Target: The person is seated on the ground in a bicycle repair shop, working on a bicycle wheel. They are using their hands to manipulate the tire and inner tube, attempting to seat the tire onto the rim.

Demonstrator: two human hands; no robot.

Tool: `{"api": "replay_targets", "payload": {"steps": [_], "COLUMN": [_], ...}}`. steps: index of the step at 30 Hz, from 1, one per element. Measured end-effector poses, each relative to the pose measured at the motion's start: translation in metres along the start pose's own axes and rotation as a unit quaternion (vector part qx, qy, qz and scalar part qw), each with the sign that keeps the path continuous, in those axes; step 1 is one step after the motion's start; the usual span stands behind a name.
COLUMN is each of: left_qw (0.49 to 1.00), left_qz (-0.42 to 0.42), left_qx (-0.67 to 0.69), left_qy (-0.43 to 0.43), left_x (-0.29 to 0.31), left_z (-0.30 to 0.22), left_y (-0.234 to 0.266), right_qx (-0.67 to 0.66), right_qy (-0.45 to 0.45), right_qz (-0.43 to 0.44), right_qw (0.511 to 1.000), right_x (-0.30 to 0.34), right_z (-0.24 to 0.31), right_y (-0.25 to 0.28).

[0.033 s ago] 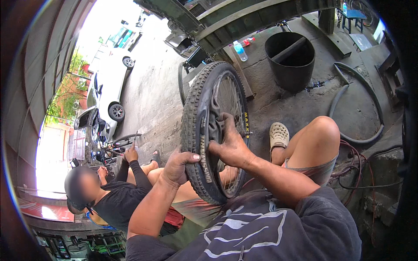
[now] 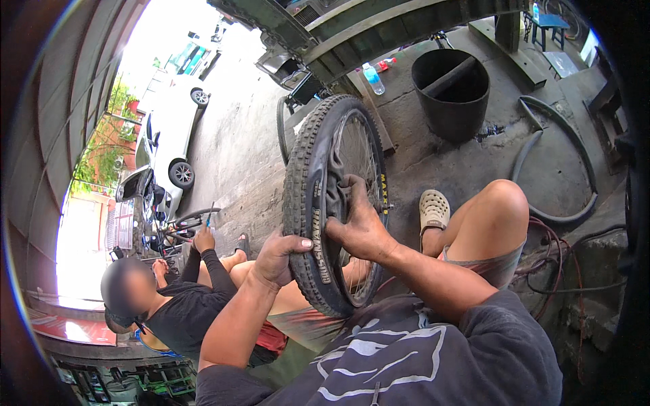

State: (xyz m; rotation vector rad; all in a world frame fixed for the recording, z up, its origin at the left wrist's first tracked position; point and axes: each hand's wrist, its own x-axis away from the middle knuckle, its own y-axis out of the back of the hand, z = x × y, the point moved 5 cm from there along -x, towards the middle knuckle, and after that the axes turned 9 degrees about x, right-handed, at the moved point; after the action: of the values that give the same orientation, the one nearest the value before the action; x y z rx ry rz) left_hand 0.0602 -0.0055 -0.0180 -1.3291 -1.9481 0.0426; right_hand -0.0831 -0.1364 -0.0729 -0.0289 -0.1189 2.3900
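A knobby bicycle tire point(image 2: 305, 183) on a spoked wheel stands upright between my arms, its lower edge against my shirt. My left hand point(image 2: 276, 257) is wrapped round the tread on the near left side, its thumb pressed on the sidewall. On the open side, a slack dark inner tube point(image 2: 334, 177) bulges out between the tire and the rim. My right hand point(image 2: 362, 227) has its fingers curled into that gap and closed on the tube. Its fingertips are partly hidden inside the tire.
A co-worker point(image 2: 183, 298) sits at the left by another bicycle point(image 2: 179, 230). Beyond the wheel stand a black bucket point(image 2: 450, 95) and a plastic bottle point(image 2: 373, 79). A loose grey rubber loop point(image 2: 588, 162) and hoses point(image 2: 552, 257) lie at the right. A white car point(image 2: 162, 142) is parked outside.
The tire has turned very slightly in my hands, while both hands keep their places. The co-worker's raised hand has shifted a little, and something blue shows at it.
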Motion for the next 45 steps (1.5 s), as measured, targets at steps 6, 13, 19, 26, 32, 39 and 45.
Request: {"api": "replay_targets", "payload": {"steps": [6, 13, 19, 26, 32, 39, 45], "left_qw": [0.996, 0.992, 0.991, 0.999, 0.999, 0.990, 0.992], "left_qz": [0.049, 0.063, 0.088, 0.030, 0.045, 0.084, 0.090], "left_qx": [0.061, 0.109, 0.099, 0.013, 0.011, 0.108, 0.077], "left_qy": [0.038, 0.003, 0.031, -0.037, 0.000, 0.037, 0.046], "left_x": [-0.006, -0.016, -0.024, -0.012, -0.003, -0.011, -0.007], "left_z": [0.001, 0.006, 0.007, 0.009, 0.018, 0.027, 0.026], "left_y": [-0.014, -0.011, -0.013, -0.034, -0.058, -0.063, -0.063], "right_qx": [-0.034, -0.227, -0.139, 0.027, -0.061, -0.112, -0.045], "right_qy": [0.006, -0.006, 0.012, 0.125, 0.065, 0.046, -0.068], "right_qz": [0.006, 0.152, 0.100, -0.008, 0.017, 0.176, 0.115], "right_qw": [0.999, 0.962, 0.985, 0.992, 0.996, 0.977, 0.990], "right_x": [-0.005, 0.009, 0.016, 0.036, 0.048, 0.041, 0.049], "right_z": [0.005, 0.011, -0.023, 0.010, 0.000, 0.006, 0.032], "right_y": [0.008, 0.027, 0.014, 0.021, 0.028, 0.075, 0.076]}}
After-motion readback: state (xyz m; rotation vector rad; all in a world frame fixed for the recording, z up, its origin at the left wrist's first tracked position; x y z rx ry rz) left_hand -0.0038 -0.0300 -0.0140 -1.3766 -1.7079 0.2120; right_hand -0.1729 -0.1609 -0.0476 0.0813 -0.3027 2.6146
